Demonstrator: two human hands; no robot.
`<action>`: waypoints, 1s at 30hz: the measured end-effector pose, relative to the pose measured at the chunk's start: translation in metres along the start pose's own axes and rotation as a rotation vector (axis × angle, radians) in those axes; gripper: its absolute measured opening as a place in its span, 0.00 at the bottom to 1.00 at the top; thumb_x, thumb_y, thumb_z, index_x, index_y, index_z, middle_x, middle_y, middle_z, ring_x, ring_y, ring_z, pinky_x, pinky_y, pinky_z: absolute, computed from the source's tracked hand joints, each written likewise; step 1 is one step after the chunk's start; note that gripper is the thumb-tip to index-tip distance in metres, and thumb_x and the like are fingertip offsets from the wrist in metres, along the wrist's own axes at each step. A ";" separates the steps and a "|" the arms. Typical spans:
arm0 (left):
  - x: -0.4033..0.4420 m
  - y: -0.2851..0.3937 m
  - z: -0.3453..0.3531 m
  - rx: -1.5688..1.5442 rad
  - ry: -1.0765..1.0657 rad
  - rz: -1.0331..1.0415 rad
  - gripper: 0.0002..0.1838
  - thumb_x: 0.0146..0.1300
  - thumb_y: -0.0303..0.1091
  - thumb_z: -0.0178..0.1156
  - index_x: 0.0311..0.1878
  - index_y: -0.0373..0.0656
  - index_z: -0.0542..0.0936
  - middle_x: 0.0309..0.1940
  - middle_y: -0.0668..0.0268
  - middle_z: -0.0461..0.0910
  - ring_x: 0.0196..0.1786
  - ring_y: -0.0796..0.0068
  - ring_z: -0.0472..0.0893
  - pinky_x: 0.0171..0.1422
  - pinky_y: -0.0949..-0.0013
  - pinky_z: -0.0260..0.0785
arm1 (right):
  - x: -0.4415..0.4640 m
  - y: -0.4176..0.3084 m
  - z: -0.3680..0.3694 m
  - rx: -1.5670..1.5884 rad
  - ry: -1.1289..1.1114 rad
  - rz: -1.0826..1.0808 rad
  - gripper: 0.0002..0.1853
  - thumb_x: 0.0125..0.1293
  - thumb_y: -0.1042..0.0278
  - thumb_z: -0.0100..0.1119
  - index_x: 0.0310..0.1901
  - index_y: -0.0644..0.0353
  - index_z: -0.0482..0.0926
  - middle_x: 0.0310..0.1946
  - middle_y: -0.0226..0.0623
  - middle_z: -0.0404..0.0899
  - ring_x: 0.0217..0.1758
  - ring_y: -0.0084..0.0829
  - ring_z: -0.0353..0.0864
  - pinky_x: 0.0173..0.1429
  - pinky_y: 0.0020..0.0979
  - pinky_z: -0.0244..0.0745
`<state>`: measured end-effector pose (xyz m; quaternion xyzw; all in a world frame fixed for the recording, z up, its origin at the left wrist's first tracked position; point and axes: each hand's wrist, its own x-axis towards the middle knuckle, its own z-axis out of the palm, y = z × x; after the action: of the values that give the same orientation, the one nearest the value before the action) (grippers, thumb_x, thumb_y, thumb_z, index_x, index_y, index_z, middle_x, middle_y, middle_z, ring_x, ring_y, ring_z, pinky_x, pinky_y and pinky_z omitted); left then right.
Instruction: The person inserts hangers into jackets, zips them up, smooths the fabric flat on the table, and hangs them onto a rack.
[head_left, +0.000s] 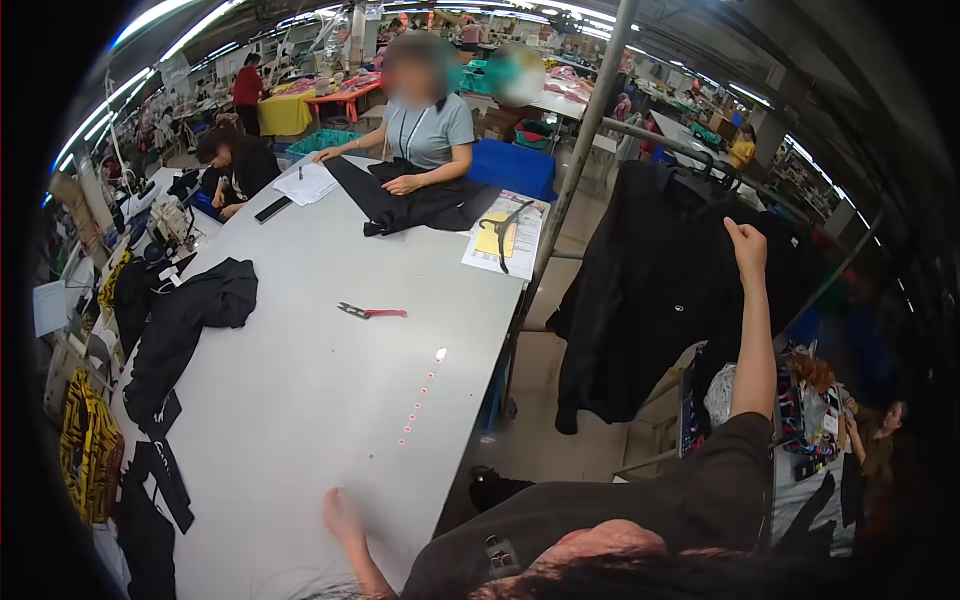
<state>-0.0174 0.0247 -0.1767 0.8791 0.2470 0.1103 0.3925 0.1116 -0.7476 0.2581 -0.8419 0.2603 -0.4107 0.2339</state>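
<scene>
Right fingers (pixel 738 234) at black garment (pixel 640 300)

On the long pale table (pixel 290 400): black garments (pixel 205 305) along the left edge, a red-handled tool (pixel 383 313) near the middle, a row of small stickers (pixel 417 404) (red-marked, slightly slanting) nearby. Toward the far end: papers (pixel 308 184), a dark flat slab (pixel 272 209), another black garment (pixel 430 205).

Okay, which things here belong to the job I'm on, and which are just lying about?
Likely the job: black garments by your right hand; the rack they hang from.

Seemingly just lying about: red-handled snips; black hanger; papers under it.
</scene>
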 end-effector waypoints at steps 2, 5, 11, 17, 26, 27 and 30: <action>-0.016 0.006 0.011 0.040 0.195 0.031 0.12 0.70 0.33 0.57 0.49 0.36 0.82 0.41 0.53 0.85 0.44 0.54 0.84 0.50 0.59 0.74 | 0.037 0.006 0.026 -0.139 -0.032 0.047 0.24 0.66 0.44 0.66 0.31 0.63 0.84 0.22 0.33 0.78 0.27 0.27 0.78 0.35 0.35 0.68; -0.023 0.033 0.013 0.195 0.304 0.075 0.10 0.70 0.33 0.56 0.44 0.36 0.81 0.38 0.52 0.84 0.43 0.51 0.83 0.48 0.56 0.74 | 0.091 0.017 0.070 -0.265 0.014 0.010 0.25 0.68 0.42 0.61 0.28 0.59 0.82 0.22 0.36 0.78 0.28 0.35 0.80 0.35 0.40 0.71; -0.024 0.035 0.017 0.284 0.426 0.011 0.09 0.70 0.32 0.56 0.40 0.36 0.79 0.35 0.54 0.82 0.38 0.51 0.82 0.44 0.55 0.73 | 0.166 0.052 0.157 -0.528 -0.016 0.095 0.29 0.74 0.43 0.54 0.21 0.58 0.69 0.19 0.39 0.68 0.22 0.40 0.73 0.30 0.43 0.66; -0.025 0.055 0.013 0.267 0.430 -0.027 0.07 0.69 0.31 0.57 0.40 0.37 0.79 0.33 0.54 0.82 0.35 0.53 0.81 0.42 0.56 0.72 | 0.164 0.076 0.163 -0.475 -0.035 -0.049 0.30 0.77 0.42 0.46 0.25 0.61 0.73 0.22 0.43 0.73 0.26 0.42 0.76 0.31 0.44 0.65; -0.022 0.045 0.016 0.309 0.430 -0.045 0.06 0.68 0.31 0.59 0.38 0.37 0.78 0.31 0.56 0.81 0.33 0.54 0.81 0.39 0.57 0.72 | 0.130 0.091 0.189 -0.779 0.232 -0.336 0.22 0.78 0.50 0.47 0.58 0.57 0.79 0.46 0.38 0.85 0.50 0.40 0.84 0.51 0.42 0.80; -0.020 0.044 0.017 0.329 0.418 -0.054 0.06 0.68 0.31 0.59 0.38 0.37 0.78 0.31 0.56 0.81 0.33 0.54 0.81 0.39 0.57 0.71 | 0.126 0.084 0.190 -0.829 0.189 -0.293 0.22 0.78 0.51 0.49 0.63 0.56 0.76 0.53 0.36 0.81 0.56 0.39 0.80 0.55 0.46 0.78; -0.021 0.046 0.017 0.312 0.449 -0.018 0.06 0.68 0.31 0.59 0.38 0.38 0.78 0.30 0.56 0.80 0.32 0.54 0.80 0.38 0.57 0.71 | 0.101 0.051 0.189 -0.943 0.144 -0.252 0.27 0.76 0.54 0.52 0.72 0.53 0.67 0.69 0.33 0.71 0.72 0.38 0.69 0.67 0.56 0.70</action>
<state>-0.0130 -0.0233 -0.1538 0.8801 0.3498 0.2597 0.1887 0.3064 -0.8155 0.1801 -0.8504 0.3296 -0.3304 -0.2429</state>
